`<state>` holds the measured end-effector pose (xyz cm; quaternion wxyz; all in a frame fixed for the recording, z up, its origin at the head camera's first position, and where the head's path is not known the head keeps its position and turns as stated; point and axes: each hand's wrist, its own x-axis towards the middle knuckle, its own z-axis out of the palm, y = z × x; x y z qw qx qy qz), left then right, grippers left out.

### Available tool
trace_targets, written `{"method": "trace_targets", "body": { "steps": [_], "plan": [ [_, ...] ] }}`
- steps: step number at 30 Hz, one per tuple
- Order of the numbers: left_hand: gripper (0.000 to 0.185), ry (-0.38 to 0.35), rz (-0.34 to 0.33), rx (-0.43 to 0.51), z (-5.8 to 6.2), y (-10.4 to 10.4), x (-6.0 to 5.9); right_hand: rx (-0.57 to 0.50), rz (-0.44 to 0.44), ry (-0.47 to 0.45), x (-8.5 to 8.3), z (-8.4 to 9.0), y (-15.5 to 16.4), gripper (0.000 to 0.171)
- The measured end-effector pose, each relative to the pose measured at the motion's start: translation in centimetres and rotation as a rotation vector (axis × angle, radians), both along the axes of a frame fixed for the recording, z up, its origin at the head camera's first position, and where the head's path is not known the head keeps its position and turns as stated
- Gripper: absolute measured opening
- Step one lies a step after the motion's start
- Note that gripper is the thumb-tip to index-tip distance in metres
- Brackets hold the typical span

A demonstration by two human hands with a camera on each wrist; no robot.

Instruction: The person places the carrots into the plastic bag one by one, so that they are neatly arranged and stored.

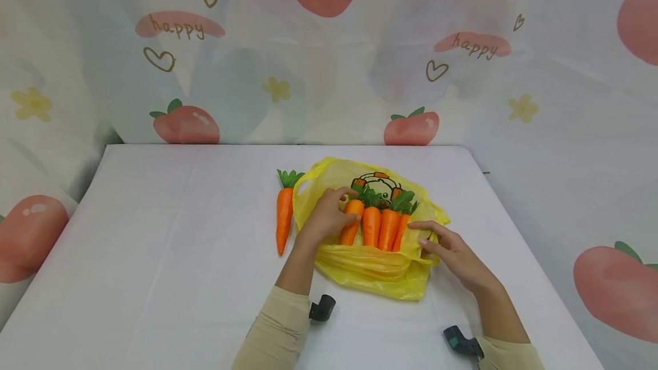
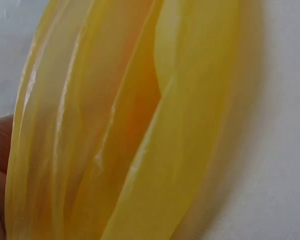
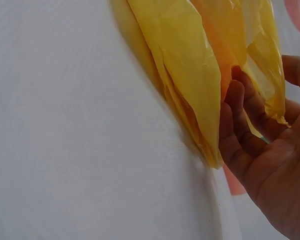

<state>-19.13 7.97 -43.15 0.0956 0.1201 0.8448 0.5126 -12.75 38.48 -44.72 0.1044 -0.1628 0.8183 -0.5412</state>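
A yellow plastic bag (image 1: 375, 278) lies on its side on the white table, with a printed cartoon figure on it. Several orange toy carrots (image 1: 372, 224) with green leafy tops lie side by side in its mouth, their lower ends covered by the near layer. My left hand (image 1: 329, 214) grips the leftmost of these carrots (image 1: 350, 232) near its top, thumb on the near side. At the bag's right edge my right hand (image 1: 457, 253) holds the plastic, which passes between its fingers in the right wrist view. Folds of yellow plastic fill most of the left wrist view.
Another carrot (image 1: 284, 218) lies on the table just left of the bag, leaves pointing away from me. The white table (image 1: 180, 256) extends widely to the left. A patterned cloth (image 1: 329, 73) hangs behind the table and along its sides.
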Motion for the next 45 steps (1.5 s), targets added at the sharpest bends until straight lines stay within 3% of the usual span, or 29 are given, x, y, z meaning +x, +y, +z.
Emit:
{"method": "trace_targets", "body": {
  "steps": [6,12,24,45],
  "plan": [
    [0.046,0.009,-0.004,0.048,1.0,-0.3,0.1,0.008,-0.001,-0.003,0.1,0.0,0.0,0.035],
    [0.045,0.063,-0.026,0.086,2.3,-0.9,0.3,0.013,-0.004,-0.004,0.1,0.0,0.0,0.036],
    [0.044,0.143,-0.029,0.061,4.4,-2.5,0.9,0.019,-0.011,0.001,-0.1,0.0,0.1,0.036],
    [0.045,0.135,-0.094,0.151,7.4,-6.1,2.6,0.021,-0.022,-0.023,0.0,-0.3,-0.2,0.037]
  ]
}}
